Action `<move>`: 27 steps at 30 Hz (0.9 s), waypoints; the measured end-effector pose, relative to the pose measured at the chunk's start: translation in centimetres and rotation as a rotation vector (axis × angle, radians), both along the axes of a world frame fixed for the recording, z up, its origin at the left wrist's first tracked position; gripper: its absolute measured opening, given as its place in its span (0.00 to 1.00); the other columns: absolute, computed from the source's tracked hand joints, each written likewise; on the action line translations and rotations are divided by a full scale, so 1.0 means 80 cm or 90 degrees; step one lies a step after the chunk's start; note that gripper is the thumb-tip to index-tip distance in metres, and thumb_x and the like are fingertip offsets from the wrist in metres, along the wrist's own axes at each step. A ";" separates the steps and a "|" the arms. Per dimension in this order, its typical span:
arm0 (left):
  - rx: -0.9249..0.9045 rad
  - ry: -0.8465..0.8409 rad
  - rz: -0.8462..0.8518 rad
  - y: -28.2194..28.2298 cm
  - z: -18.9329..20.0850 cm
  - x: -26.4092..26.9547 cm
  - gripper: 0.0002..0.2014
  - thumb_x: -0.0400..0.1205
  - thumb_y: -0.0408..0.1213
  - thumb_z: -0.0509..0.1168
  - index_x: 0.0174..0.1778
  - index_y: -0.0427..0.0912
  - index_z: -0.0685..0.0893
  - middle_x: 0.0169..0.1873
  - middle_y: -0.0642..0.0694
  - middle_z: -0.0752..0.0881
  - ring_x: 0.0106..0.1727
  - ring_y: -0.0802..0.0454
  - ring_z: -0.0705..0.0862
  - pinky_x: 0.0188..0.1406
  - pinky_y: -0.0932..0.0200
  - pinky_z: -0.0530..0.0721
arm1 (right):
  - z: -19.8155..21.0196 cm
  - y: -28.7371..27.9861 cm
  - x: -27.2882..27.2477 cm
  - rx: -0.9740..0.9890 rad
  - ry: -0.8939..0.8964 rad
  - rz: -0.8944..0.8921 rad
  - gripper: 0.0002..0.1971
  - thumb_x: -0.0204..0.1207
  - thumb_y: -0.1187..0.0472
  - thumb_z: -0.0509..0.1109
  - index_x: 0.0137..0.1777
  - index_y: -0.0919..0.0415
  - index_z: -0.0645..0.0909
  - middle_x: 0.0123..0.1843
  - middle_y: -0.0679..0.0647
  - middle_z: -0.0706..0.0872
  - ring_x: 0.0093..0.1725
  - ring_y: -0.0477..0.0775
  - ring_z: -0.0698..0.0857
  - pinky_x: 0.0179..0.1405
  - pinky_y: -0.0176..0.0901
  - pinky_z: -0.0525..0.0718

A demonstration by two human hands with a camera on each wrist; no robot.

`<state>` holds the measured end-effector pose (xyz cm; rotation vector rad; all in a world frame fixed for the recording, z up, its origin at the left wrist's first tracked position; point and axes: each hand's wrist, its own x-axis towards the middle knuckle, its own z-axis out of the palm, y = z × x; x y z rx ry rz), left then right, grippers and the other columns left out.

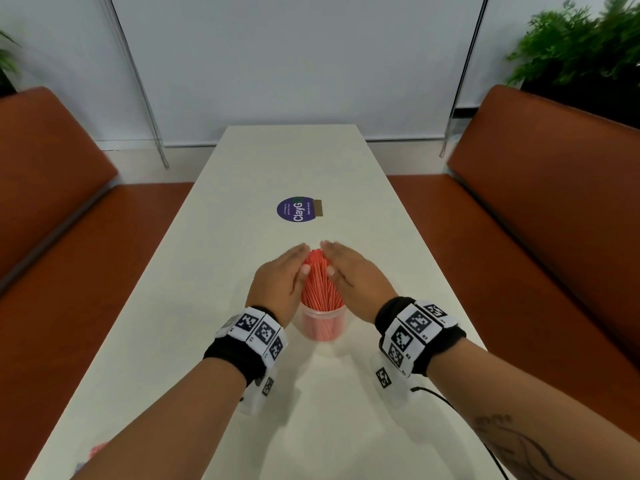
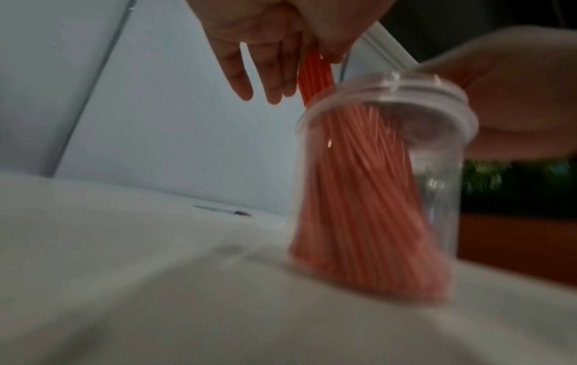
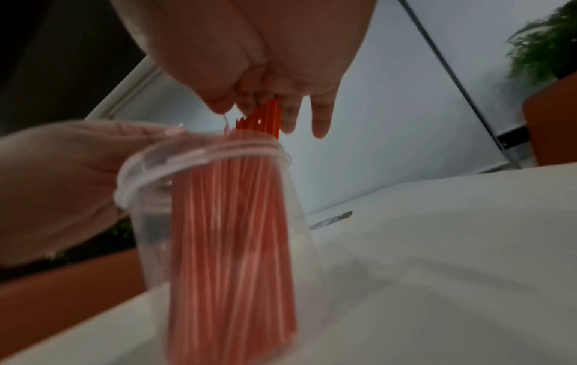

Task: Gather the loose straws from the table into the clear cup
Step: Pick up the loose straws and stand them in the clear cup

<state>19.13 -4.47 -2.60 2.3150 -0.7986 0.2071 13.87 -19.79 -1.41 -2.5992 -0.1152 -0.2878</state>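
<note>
A person's two hands close in from either side on a bundle of thin red plastic straws [image 1: 320,278] standing in a clear, round plastic cup [image 1: 322,327] on a long white table [image 1: 242,168]. The left hand [image 1: 280,278] lies flat against the left of the bundle and the right hand [image 1: 349,275] against its right, fingers straight and palms facing each other, with the fingertips nearly meeting just beyond the straw tops. Neither hand curls around the bundle; the straws are pressed between the two palms. The cup sits between the wrists, just nearer the person than the hands, and the straws fan out of its rim and lean away from the person. Both wrists wear black bands carrying white blocks printed with black square markers [image 1: 258,332].

In the left wrist view, blurred by motion, the straws [image 2: 353,210] fill most of the cup [image 2: 437,197], leaving a clear gap at one side. The right wrist view shows the same bundle [image 3: 231,247] in the cup [image 3: 149,234], with straight fingers [image 3: 321,118] alongside the straw tops.

Beyond the fingertips on the table lies a round purple sticker with white lettering [image 1: 296,209], a small brown tab [image 1: 318,208] touching its right edge. Brown upholstered benches [image 1: 540,209] flank the table beyond either hand, with green plants [image 1: 575,46] behind.
</note>
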 end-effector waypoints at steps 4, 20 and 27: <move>0.055 -0.044 0.021 0.002 0.003 0.003 0.23 0.86 0.41 0.49 0.77 0.39 0.67 0.77 0.43 0.71 0.77 0.46 0.70 0.77 0.51 0.67 | -0.002 -0.002 0.003 -0.041 -0.025 -0.019 0.25 0.85 0.57 0.51 0.81 0.60 0.56 0.83 0.55 0.60 0.84 0.52 0.55 0.82 0.48 0.54; -0.006 0.290 0.095 0.025 0.023 -0.023 0.27 0.84 0.38 0.57 0.80 0.42 0.59 0.76 0.43 0.70 0.74 0.45 0.73 0.75 0.49 0.70 | 0.012 0.011 -0.018 0.407 0.128 -0.181 0.40 0.78 0.52 0.67 0.82 0.55 0.46 0.84 0.58 0.57 0.82 0.59 0.60 0.79 0.56 0.62; -0.131 0.460 0.079 0.028 0.005 -0.062 0.25 0.79 0.34 0.66 0.72 0.42 0.70 0.69 0.42 0.77 0.66 0.43 0.78 0.51 0.51 0.82 | 0.008 0.035 -0.055 0.416 0.233 -0.051 0.23 0.61 0.46 0.75 0.57 0.45 0.75 0.48 0.39 0.81 0.50 0.45 0.78 0.53 0.45 0.76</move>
